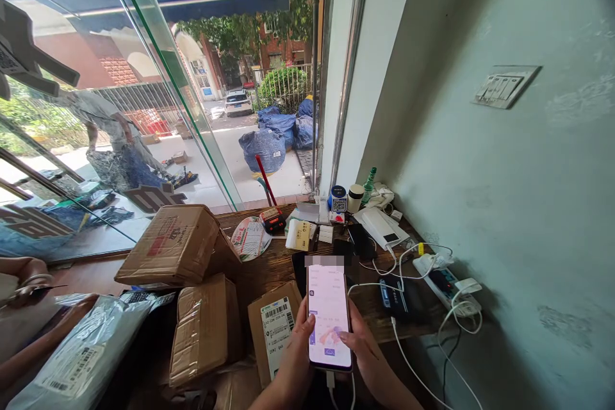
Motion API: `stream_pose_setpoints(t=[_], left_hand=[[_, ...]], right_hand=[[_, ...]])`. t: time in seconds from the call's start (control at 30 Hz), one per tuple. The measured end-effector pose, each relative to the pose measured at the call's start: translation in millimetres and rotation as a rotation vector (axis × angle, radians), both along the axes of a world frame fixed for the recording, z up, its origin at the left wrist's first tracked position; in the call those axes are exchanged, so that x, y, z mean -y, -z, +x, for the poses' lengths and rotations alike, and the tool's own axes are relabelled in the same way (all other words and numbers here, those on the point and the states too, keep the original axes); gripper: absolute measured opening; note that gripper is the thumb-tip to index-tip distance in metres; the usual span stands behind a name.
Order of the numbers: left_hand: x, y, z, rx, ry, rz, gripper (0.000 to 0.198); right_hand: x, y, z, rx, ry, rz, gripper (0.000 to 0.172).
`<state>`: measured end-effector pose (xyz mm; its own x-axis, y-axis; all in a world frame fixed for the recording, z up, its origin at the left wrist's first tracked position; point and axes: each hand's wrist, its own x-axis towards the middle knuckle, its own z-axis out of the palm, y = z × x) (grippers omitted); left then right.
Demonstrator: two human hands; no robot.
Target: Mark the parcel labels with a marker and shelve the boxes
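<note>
Left hand (296,347) and right hand (361,341), half-curled, hold phone (329,307) from both sides; steady grip, light thumb taps, slack cable (330,380) below phone likely serve best.

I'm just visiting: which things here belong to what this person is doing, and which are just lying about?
In use:
- smartphone, held by the left hand and right hand
- white cable at its lower end

Apparently just lying about:
- cardboard boxes
- green bottle
- white-lidded jar
</note>
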<state>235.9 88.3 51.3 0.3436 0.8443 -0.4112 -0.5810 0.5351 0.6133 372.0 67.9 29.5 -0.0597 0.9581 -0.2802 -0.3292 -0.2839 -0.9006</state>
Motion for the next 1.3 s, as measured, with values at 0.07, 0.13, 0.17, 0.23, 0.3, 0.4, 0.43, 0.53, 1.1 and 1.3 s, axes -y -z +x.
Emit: stream_pose_setpoints(t=[0.07,0.13,0.17,0.23,0.3,0.4,0.43,0.53,1.1,1.3], left_hand=[[-1,1.5,1,0.036,-0.019,0.016,0.062],[-2,3.1,1,0.082,-0.024,0.019,0.063],[-2,3.8,1,0.099,-0.021,0.017,0.063],[-2,5.1,1,0.116,-0.010,0.018,0.063],[-1,5.5,0,0.121,0.002,0.029,0.061],[0,4.0,0,0.139,0.023,0.046,0.059],[-1,2.9,0,0.148,0.019,0.052,0.057],[-1,-0.3,-1,0.160,-0.012,0.069,0.053],[1,6.1,-2,0.144,-0.014,0.078,0.054],[0,9.0,1,0.155,-0.013,0.101,0.054]], right_hand=[[-2,-0.1,-1,-0.007,0.039,-0.020,0.065],[-4,2.0,-2,0.003,0.080,-0.065,0.065],[-4,3.1,-2,0.005,0.094,-0.084,0.066],[-5,3.4,-3,0.008,0.108,-0.111,0.071],[-5,0.5,-3,-0.007,0.074,-0.105,0.074],[-3,-6.4,-1,0.003,-0.015,-0.033,0.071],[-2,-7.9,0,0.031,-0.038,0.008,0.072],[2,-6.0,3,0.147,-0.096,0.127,0.083],[-10,-6.9,-1,0.225,0.057,0.159,0.066],[-19,-26.2,1,0.631,0.150,0.588,0.064]])
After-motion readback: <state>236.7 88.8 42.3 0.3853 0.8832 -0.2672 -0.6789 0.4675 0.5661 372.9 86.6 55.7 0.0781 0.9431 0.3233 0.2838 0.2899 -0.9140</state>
